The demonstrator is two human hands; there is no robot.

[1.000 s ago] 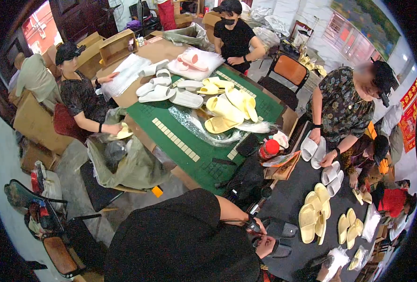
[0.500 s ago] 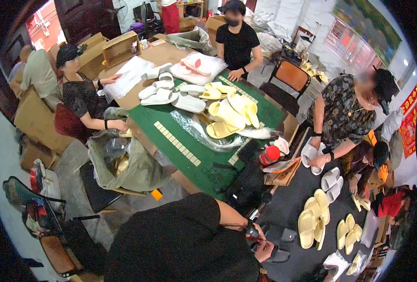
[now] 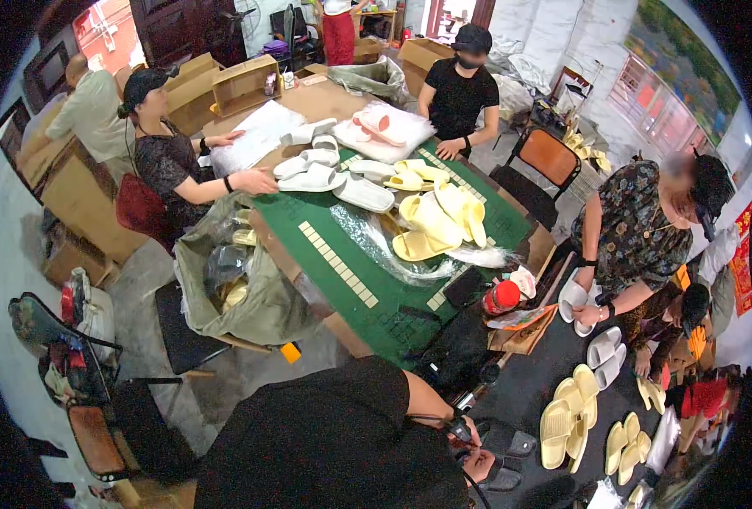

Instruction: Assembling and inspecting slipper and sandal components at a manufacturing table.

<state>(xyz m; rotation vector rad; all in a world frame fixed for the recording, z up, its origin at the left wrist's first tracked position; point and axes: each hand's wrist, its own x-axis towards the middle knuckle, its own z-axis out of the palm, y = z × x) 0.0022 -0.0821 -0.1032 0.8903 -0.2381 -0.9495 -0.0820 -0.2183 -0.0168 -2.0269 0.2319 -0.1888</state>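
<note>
Crowded workroom; green table (image 3: 342, 254) at 12 o'clock, heaped with loose yellow slippers (image 3: 435, 222), seemingly unsorted. At 4 o'clock, yellow pairs (image 3: 567, 416) already laid out. At 5 o'clock, left hand (image 3: 467, 431) and right hand (image 3: 480, 465) clasping dark grey slippers (image 3: 512, 443).

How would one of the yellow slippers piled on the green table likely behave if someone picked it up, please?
The yellow slippers look thick-soled and moulded, like foam, so probably light for their size and slightly bendy rather than floppy. Their flat soles should not roll. Lying loosely overlapped, neighbours would probably shift if one were pulled out.

matt foam slippers (image 3: 434, 222), green felt tabletop (image 3: 376, 280)
</note>
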